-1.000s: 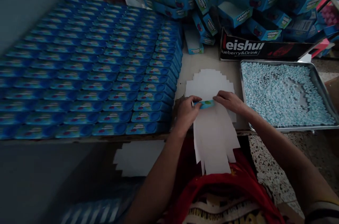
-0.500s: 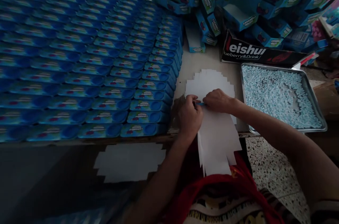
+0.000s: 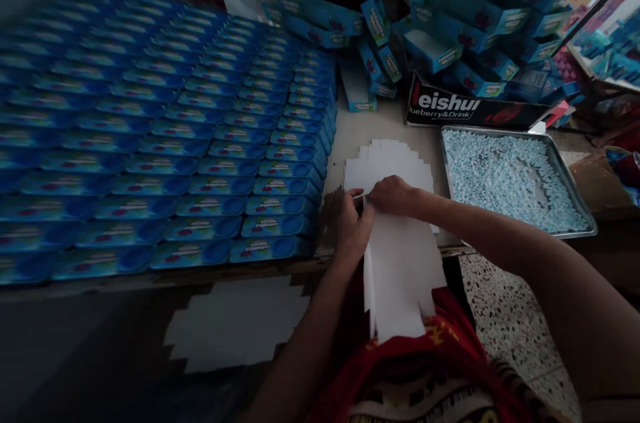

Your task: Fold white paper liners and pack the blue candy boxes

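Observation:
My left hand (image 3: 354,226) is closed with thumb and forefinger around the far left end of a white cardboard box blank (image 3: 403,269). Against that same end presses my right hand (image 3: 393,196), its fingers curled in and partly hidden from view. A thin white edge shows between the two hands. The blank slopes from the table edge down to my lap, its near end slotted into flaps. Beyond my hands, more flat white blanks (image 3: 387,155) with stepped edges lie stacked on the table.
Rows of filled blue boxes (image 3: 200,169) cover the table on the left. A metal tray (image 3: 594,226) of small pale-blue pieces stands at right. Behind it are a black carton (image 3: 465,108) and heaped blue boxes (image 3: 470,29). More white blanks (image 3: 240,319) lie below, left.
The view has shifted, so most things sit slightly further left. Both hands stay together at the blank's end; the blue sliver between them no longer shows, and a white edge does.

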`<state>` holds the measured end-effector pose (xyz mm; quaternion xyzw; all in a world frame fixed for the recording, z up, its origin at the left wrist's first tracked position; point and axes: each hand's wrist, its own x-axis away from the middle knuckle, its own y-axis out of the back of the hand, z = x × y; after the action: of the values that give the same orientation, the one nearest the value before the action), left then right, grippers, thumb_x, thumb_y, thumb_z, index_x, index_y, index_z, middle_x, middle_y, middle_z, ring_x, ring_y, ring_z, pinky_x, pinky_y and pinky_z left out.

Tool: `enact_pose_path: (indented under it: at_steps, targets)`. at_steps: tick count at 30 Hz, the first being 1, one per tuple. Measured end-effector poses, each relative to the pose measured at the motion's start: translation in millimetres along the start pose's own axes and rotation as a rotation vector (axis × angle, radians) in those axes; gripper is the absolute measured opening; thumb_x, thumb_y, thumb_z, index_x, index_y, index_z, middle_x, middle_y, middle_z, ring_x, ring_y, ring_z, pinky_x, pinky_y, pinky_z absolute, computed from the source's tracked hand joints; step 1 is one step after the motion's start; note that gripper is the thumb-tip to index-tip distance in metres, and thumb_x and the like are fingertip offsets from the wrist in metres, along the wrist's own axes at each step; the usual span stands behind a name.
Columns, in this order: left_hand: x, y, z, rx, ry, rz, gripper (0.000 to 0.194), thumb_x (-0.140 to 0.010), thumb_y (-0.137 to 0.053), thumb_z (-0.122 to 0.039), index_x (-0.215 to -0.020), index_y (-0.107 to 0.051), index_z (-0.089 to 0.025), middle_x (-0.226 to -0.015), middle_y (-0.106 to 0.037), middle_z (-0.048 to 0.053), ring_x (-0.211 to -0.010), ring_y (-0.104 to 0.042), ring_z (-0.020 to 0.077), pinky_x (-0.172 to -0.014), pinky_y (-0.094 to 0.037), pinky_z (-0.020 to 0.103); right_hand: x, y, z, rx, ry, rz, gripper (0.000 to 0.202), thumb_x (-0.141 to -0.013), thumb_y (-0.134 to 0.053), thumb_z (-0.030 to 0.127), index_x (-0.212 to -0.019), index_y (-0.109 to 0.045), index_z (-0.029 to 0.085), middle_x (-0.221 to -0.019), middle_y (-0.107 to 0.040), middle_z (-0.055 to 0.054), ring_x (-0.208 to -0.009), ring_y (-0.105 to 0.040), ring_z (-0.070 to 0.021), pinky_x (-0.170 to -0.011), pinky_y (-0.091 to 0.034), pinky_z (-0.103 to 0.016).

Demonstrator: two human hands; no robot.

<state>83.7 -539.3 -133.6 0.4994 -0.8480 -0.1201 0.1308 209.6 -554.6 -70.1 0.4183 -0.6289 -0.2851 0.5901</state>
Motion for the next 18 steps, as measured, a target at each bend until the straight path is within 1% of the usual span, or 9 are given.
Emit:
enact_pose_path:
  at_steps: [2,4,7,9,10,12,14,16,18]
  targets:
    - [15,13.7,-4,-0.05,-0.115,0.099,0.047,-0.087,-0.064,-0.035,-0.131,-0.056,-0.021,-0.127,-0.071,0.012,-0.119,-0.067,0.0291,-0.101,-0.054,0.044,-2,5,-4,-0.044,-0.04,0.026,0.029,-0.097,-0.054,0.013,-0.12,-0.073,0.012,-0.126,-0.074,-0.019,-0.12,-0.071,-0.0301,-0.093,-0.058,-0.037]
    - [41,33.2,-12,-0.147,-0.279,0.104,0.053,-0.088,-0.068,-0.041,-0.136,-0.057,-0.021,-0.135,-0.068,0.014,-0.129,-0.062,0.0322,-0.107,-0.052,0.049,6,8,-19,-0.078,-0.098,0.039,0.03,-0.093,-0.062,0.017,-0.12,-0.073,0.011,-0.127,-0.073,-0.02,-0.119,-0.071,-0.0311,-0.093,-0.058,-0.036]
    - [95,60.0,-25,-0.269,-0.577,-0.138,0.035,-0.092,-0.068,-0.035,-0.126,-0.067,-0.024,-0.139,-0.065,0.012,-0.14,-0.054,0.0328,-0.118,-0.043,0.051,46,7,-58,-0.088,-0.228,0.041,0.032,-0.086,-0.067,0.016,-0.115,-0.074,0.003,-0.12,-0.074,-0.027,-0.115,-0.073,-0.0354,-0.088,-0.06,-0.036]
    - [128,65.8,-26,-0.268,-0.704,-0.343,0.022,-0.09,-0.072,-0.027,-0.112,-0.071,-0.025,-0.129,-0.069,0.01,-0.13,-0.06,0.0297,-0.116,-0.044,0.048,85,-1,-84,-0.19,-0.371,0.047,0.031,-0.083,-0.067,0.014,-0.111,-0.073,0.0,-0.102,-0.077,-0.027,-0.099,-0.077,-0.034,-0.079,-0.06,-0.033]
    - [140,63.7,-23,-0.231,-0.707,-0.394,0.019,-0.089,-0.074,-0.025,-0.107,-0.071,-0.024,-0.122,-0.07,0.009,-0.121,-0.064,0.0273,-0.112,-0.047,0.046,105,-6,-93,-0.314,-0.471,0.047,0.034,-0.082,-0.069,0.014,-0.113,-0.071,0.001,-0.09,-0.078,-0.024,-0.087,-0.079,-0.0313,-0.074,-0.06,-0.031]
    - [149,51.0,-12,-0.067,-0.552,-0.392,0.022,-0.086,-0.077,-0.029,-0.104,-0.066,-0.022,-0.105,-0.07,0.007,-0.101,-0.068,0.0222,-0.098,-0.055,0.04,136,-20,-97,-0.587,-0.654,0.026,0.041,-0.083,-0.07,0.018,-0.121,-0.066,0.002,-0.072,-0.076,-0.014,-0.065,-0.076,-0.0248,-0.062,-0.058,-0.027]
    - [140,33.1,0,0.17,-0.227,-0.301,0.033,-0.085,-0.078,-0.038,-0.107,-0.06,-0.022,-0.099,-0.067,0.004,-0.091,-0.067,0.0188,-0.085,-0.058,0.034,153,-36,-83,-0.846,-0.762,0.01,0.035,-0.088,-0.065,0.021,-0.12,-0.065,0.005,-0.065,-0.074,-0.009,-0.055,-0.071,-0.0204,-0.056,-0.056,-0.025]
    - [118,17.9,7,0.381,0.066,-0.219,0.042,-0.087,-0.075,-0.047,-0.114,-0.054,-0.022,-0.108,-0.067,0.006,-0.093,-0.069,0.0182,-0.082,-0.059,0.033,161,-49,-57,-1.031,-0.774,0.041,0.024,-0.097,-0.056,0.028,-0.101,-0.069,0.008,-0.064,-0.073,-0.009,-0.053,-0.069,-0.0178,-0.055,-0.056,-0.025]
    - [93,9.5,9,0.443,0.146,-0.157,0.047,-0.092,-0.067,-0.054,-0.124,-0.051,-0.023,-0.123,-0.067,0.011,-0.104,-0.07,0.0201,-0.086,-0.06,0.034,167,-56,-33,-1.158,-0.722,0.148,0.044,-0.101,-0.051,0.044,-0.077,-0.069,0.012,-0.063,-0.072,-0.012,-0.051,-0.068,-0.0183,-0.056,-0.057,-0.028]
